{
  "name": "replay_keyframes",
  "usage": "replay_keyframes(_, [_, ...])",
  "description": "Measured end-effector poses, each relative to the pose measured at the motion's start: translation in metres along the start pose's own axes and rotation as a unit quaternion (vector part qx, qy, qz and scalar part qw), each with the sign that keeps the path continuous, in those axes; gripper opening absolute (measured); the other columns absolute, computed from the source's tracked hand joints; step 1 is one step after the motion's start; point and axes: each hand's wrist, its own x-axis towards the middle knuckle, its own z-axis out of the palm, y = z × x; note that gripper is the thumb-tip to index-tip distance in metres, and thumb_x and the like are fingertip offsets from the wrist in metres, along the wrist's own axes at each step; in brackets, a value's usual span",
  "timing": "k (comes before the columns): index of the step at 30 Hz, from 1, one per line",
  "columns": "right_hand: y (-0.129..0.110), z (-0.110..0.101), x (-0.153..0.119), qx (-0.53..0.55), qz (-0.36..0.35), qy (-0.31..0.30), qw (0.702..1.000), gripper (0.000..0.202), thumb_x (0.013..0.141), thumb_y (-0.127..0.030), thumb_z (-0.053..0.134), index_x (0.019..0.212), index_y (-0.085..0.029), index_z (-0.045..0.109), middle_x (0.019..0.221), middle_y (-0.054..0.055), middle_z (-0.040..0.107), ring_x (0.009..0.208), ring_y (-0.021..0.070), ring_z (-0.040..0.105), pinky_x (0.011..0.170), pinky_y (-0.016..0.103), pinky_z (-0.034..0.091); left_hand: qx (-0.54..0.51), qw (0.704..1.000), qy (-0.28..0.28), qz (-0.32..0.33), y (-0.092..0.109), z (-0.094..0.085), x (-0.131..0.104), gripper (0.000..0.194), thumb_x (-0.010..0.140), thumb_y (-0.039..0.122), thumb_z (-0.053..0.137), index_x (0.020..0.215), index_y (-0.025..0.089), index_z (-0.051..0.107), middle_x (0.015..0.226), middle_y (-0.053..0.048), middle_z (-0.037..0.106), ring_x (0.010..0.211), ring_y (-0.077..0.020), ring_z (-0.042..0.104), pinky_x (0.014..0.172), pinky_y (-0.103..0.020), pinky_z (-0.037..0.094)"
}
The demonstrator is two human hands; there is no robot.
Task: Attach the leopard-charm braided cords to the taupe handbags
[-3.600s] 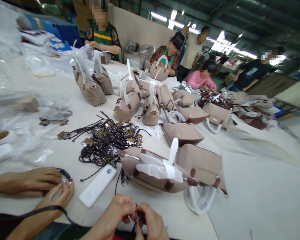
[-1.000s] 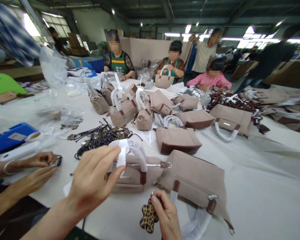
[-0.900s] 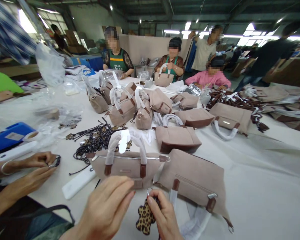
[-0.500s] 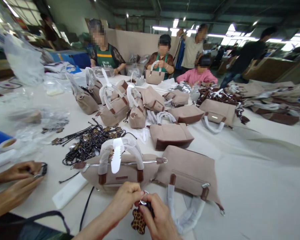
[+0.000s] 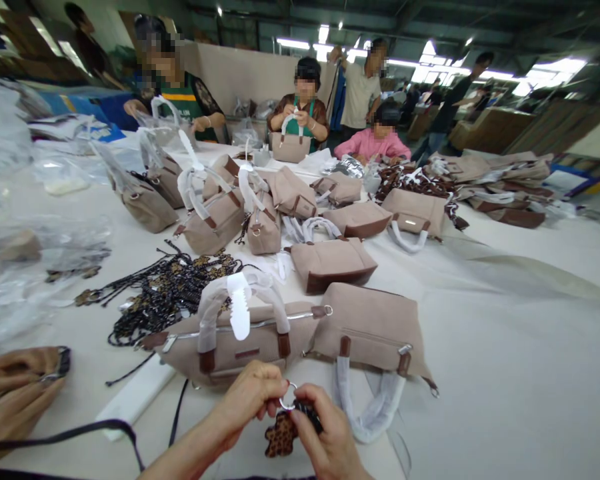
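Between my two hands is a leopard-print bear charm [image 5: 281, 435] with a silver ring [image 5: 289, 396] and a dark strap. My left hand [image 5: 253, 393] pinches the ring at its left side. My right hand [image 5: 325, 427] is closed on the charm's dark strap, close to the ring, and the bear hangs below. Just beyond my hands stands a beige handbag [image 5: 265, 333] with brown trim, wrapped handles and a white tag. A second beige handbag [image 5: 370, 327] lies to its right, its wrapped handles toward me.
Black cords with leopard charms [image 5: 165, 293] lie in a heap at left. Several more beige handbags [image 5: 333, 263] fill the table's middle. Another person's hands [image 5: 20, 387] work at the left edge, near a white strip [image 5: 135, 397]. Co-workers [image 5: 300, 107] sit across the table.
My hands have drawn slightly apart, so the ring shows more clearly between them. The view has turned a little to the right.
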Motion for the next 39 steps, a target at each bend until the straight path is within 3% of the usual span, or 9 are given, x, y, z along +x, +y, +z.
replay_keyframes(5, [-0.003,0.009,-0.001,-0.005,-0.032,0.036,0.999,0.017,0.087,-0.015,0.043,0.1,-0.022,0.051,0.084,0.001,0.061,0.073,0.0107,0.059,0.069,0.018,0.046,-0.028,0.998,0.004,0.057,-0.008,0.004,-0.006,0.033,0.068,0.045,0.054,0.054,0.015,0.05,0.051,0.004,0.045,0.052,-0.0092,0.039,0.05,-0.022,0.027])
replay_keyframes(9, [-0.001,0.013,-0.007,-0.009,0.016,0.061,0.998,0.013,0.089,-0.019,0.043,0.097,-0.022,0.052,0.08,0.0,0.061,0.069,0.0102,0.059,0.065,0.017,0.045,-0.138,0.986,-0.081,0.047,-0.025,0.009,-0.014,0.038,0.061,0.047,0.068,0.076,0.015,0.052,0.058,0.004,0.054,0.055,-0.0101,0.047,0.053,-0.021,0.032])
replay_keyframes(13, [-0.005,0.005,-0.011,-0.059,0.017,-0.011,0.998,0.01,0.09,-0.023,0.041,0.087,-0.021,0.051,0.073,-0.001,0.059,0.064,0.0105,0.056,0.061,0.018,0.044,-0.136,0.985,-0.104,0.001,-0.036,-0.002,-0.015,0.032,0.048,0.026,0.074,0.071,0.014,0.055,0.054,0.005,0.056,0.049,-0.0075,0.045,0.05,-0.02,0.032])
replay_keyframes(18, [-0.016,-0.005,-0.01,-0.085,0.021,-0.105,0.991,0.013,0.092,-0.028,0.042,0.084,-0.022,0.051,0.074,-0.002,0.059,0.067,0.0106,0.057,0.065,0.018,0.043,-0.065,0.986,-0.146,-0.047,-0.029,-0.018,-0.017,0.018,0.045,0.016,0.064,0.062,0.012,0.063,0.048,0.004,0.058,0.045,-0.0082,0.044,0.045,-0.02,0.031])
replay_keyframes(25, [-0.011,0.013,-0.007,-0.221,-0.136,-0.022,0.965,0.01,0.09,-0.017,0.039,0.085,-0.021,0.047,0.065,0.0,0.054,0.055,0.0129,0.054,0.051,0.024,0.037,-0.061,0.991,-0.038,-0.115,-0.017,-0.016,-0.023,0.015,0.038,0.011,0.054,0.053,0.016,0.053,0.038,0.006,0.053,0.035,-0.0093,0.041,0.036,-0.019,0.028])
replay_keyframes(30, [-0.011,0.019,-0.009,-0.133,-0.051,0.01,0.99,0.014,0.093,-0.023,0.036,0.084,-0.022,0.046,0.065,-0.003,0.055,0.054,0.0107,0.054,0.051,0.021,0.039,-0.218,0.966,-0.054,-0.125,-0.022,-0.014,-0.027,0.022,0.039,0.016,0.059,0.061,0.014,0.058,0.045,0.002,0.059,0.038,-0.0096,0.047,0.039,-0.02,0.034])
replay_keyframes(32, [-0.009,0.02,-0.011,-0.127,-0.048,0.017,0.991,0.017,0.094,-0.026,0.035,0.083,-0.022,0.047,0.065,-0.003,0.055,0.054,0.0108,0.055,0.051,0.021,0.039,-0.252,0.956,-0.042,-0.14,-0.025,-0.011,-0.03,0.024,0.039,0.016,0.059,0.063,0.014,0.059,0.047,0.002,0.06,0.041,-0.0098,0.049,0.042,-0.02,0.035])
replay_keyframes(36, [-0.003,0.025,-0.011,-0.195,-0.081,0.051,0.976,0.016,0.094,-0.024,0.036,0.083,-0.022,0.047,0.064,-0.001,0.054,0.055,0.0128,0.054,0.051,0.024,0.038,-0.228,0.967,-0.019,-0.112,-0.027,-0.006,-0.034,0.017,0.042,0.016,0.057,0.059,0.014,0.057,0.046,0.002,0.059,0.043,-0.01,0.049,0.045,-0.021,0.036])
replay_keyframes(39, [0.001,0.028,-0.01,-0.26,-0.106,0.034,0.959,0.013,0.091,-0.017,0.038,0.084,-0.022,0.047,0.063,-0.001,0.053,0.054,0.0145,0.053,0.049,0.026,0.035,-0.19,0.977,0.001,-0.096,-0.025,-0.008,-0.033,0.017,0.044,0.018,0.057,0.06,0.014,0.057,0.045,0.002,0.058,0.044,-0.011,0.049,0.045,-0.023,0.035])
